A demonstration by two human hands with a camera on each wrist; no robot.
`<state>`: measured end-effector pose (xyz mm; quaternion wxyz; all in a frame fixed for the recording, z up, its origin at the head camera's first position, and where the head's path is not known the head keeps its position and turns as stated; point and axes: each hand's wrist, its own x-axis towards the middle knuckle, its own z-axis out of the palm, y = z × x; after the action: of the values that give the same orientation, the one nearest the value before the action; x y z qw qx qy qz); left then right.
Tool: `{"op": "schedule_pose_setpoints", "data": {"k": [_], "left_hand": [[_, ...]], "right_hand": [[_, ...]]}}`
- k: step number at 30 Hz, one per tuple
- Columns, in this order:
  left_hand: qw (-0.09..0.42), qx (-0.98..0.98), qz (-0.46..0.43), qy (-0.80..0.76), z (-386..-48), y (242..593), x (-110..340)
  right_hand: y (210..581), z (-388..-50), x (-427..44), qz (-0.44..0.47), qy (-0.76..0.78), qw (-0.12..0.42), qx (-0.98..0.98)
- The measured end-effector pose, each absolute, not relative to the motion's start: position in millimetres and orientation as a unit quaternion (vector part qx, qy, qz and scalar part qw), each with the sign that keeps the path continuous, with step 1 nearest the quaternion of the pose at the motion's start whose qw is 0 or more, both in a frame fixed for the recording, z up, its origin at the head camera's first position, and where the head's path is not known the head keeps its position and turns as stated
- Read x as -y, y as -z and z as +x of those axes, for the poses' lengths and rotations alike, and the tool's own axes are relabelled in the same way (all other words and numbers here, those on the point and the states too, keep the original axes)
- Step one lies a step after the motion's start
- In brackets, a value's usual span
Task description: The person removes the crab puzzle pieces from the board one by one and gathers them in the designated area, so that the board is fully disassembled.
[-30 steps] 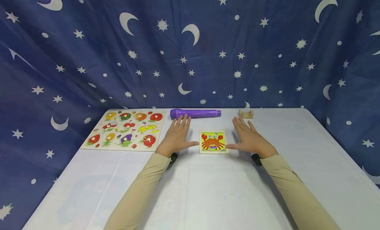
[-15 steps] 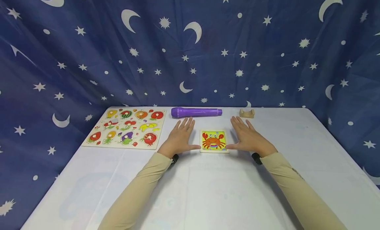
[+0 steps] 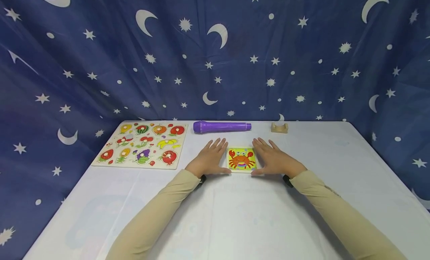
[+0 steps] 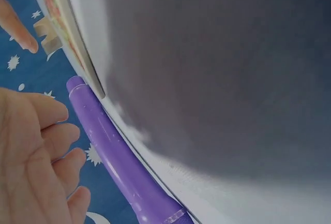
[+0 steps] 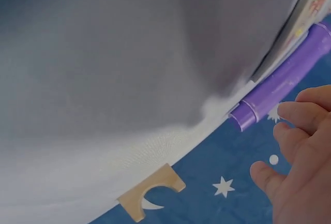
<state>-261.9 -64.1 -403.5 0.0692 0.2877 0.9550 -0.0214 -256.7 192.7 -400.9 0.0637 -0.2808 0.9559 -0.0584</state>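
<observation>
A small square crab puzzle (image 3: 241, 160) lies on the table between the two hands in the head view. On its left side is my left hand (image 3: 209, 159), fingers extended and thumb pointing inward along the near corner. Mirroring it on the right, my right hand (image 3: 277, 160) has straight fingers and its thumb by the other near corner. Both hands are very close to the puzzle's edges; whether they touch it I cannot tell. In the wrist views, the left hand (image 4: 36, 157) and right hand (image 5: 305, 151) show relaxed fingers, with nothing held.
A purple flashlight-shaped toy (image 3: 221, 127) lies behind the hands. To its right stands a small notched wooden block (image 3: 279, 128). A fruit knob puzzle board (image 3: 134, 165) lies at the far left of the white table (image 3: 242, 222), with a starry blue curtain (image 3: 235, 40) behind.
Both hands have moved inward and slightly back toward the person, narrowing the gap around the crab puzzle. The puzzle and the other things have stayed in place.
</observation>
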Motion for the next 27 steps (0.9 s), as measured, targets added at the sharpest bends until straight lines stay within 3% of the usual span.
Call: {"op": "schedule_pose_setpoints", "data": {"k": [27], "left_hand": [[0.160, -0.947, 0.272, 0.054, -270, 399, 54]], "right_hand": [[400, -266, -189, -0.292, 0.009, 0.129, -0.948]]}}
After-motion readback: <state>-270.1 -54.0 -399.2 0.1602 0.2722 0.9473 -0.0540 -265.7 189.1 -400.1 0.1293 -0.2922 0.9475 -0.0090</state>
